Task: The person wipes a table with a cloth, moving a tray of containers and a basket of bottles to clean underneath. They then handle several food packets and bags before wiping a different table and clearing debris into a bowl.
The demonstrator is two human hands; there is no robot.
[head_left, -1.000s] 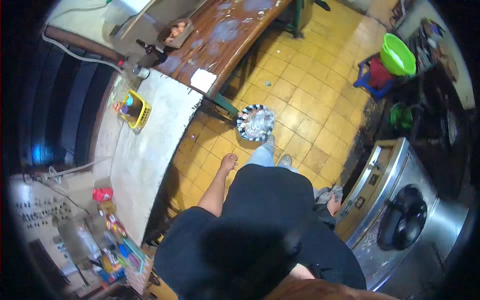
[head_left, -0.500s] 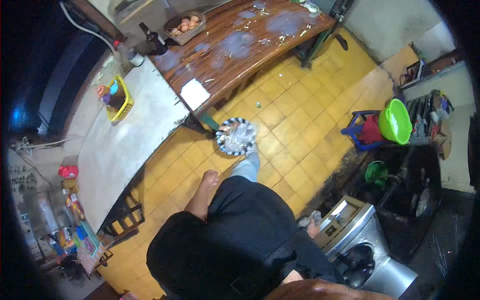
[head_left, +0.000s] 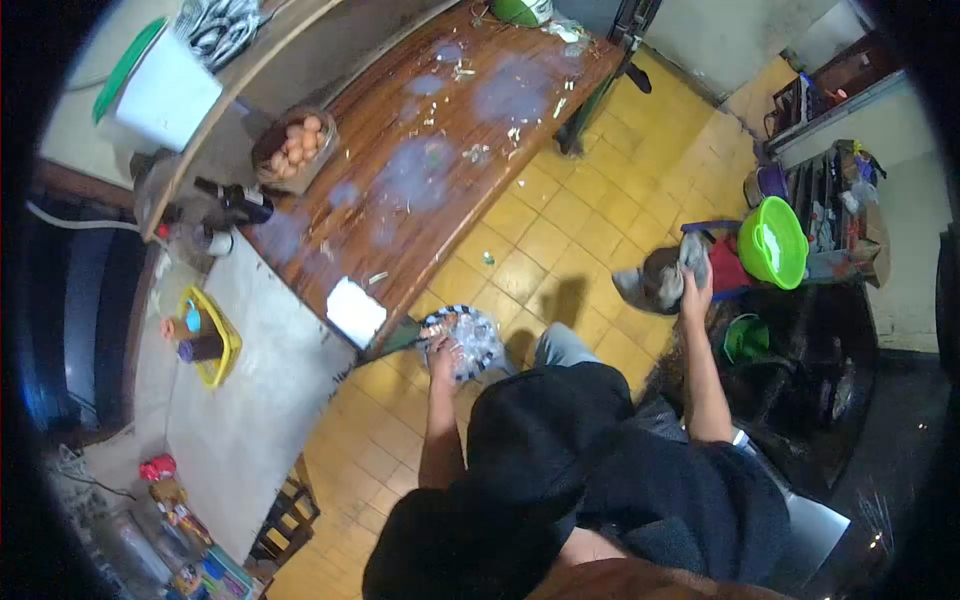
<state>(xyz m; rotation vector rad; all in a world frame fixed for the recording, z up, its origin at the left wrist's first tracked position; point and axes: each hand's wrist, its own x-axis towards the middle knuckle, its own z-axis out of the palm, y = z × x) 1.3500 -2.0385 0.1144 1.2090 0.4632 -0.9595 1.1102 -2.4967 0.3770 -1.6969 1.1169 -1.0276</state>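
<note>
Bent over a yellow-tiled floor (head_left: 580,210), a person in a black top now has both arms out; half a second ago they hung close to the body. The left hand (head_left: 443,352), earlier a loose fist at the side, has come down onto the striped-rim plate (head_left: 470,312), which sits low by the leg of the wooden tabletop (head_left: 450,130). Its fingers curl over the plate's near edge, though whether they actually grip it cannot be told. The plate holds a crumpled mass of something clear and shiny.

The right hand (head_left: 693,285), earlier low at the hip, is lifted and closed tight on a grey cloth (head_left: 655,280), which hangs bunched just beside a blue stool (head_left: 712,227). The view has also swung, so more of the wooden tabletop and its pale smears and scraps shows than before.

A bright green bowl (head_left: 772,243) rests at the stool, its contents too small to make out. Below it a green bucket (head_left: 742,340) stands in shadow. On the wooden tabletop a wicker basket (head_left: 295,145) is filled with brown eggs, with a dark bottle (head_left: 235,197) near it. A yellow basket (head_left: 210,340) on the adjoining grey tabletop (head_left: 250,420) carries a few small pots. On the shelf above stands a white tub (head_left: 165,88) with a green lid.
</note>
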